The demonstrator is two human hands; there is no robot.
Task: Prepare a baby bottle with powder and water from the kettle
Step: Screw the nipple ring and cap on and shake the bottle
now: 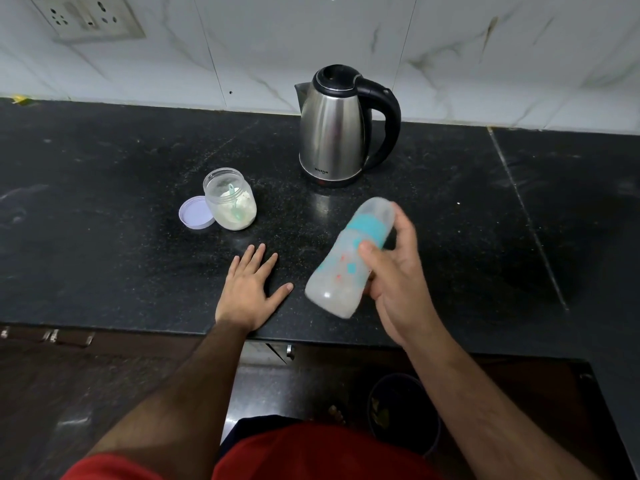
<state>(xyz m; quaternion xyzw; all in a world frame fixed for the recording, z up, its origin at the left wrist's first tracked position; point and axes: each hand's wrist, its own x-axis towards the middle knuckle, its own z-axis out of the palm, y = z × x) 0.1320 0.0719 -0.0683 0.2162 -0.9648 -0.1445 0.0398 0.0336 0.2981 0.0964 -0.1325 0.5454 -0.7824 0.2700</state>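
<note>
Black speckled stone countertop [104,209] with a seam at right. White marble-veined wall tiles [485,46] behind. Socket plate [86,17] mounted upper left. Dark glossy floor [263,386] below, a dark bucket [405,410] standing there.

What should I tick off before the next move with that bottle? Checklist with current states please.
1. Right hand grips the baby bottle: ok, fingers wrapped round it, bottle tilted above the counter.
2. Bottle cap and teal collar on: ok, both look in place; blur hides any leak.
3. Powder mixed: cannot tell, bottle is motion-blurred and cloudy.
4. Left hand clear of the bottle: ok, flat on the counter, fingers spread.
5. Powder jar closed: not ok, its lid lies beside it and the scoop is inside.
6. Kettle out of the way: ok, upright at the back, lid shut.
</note>
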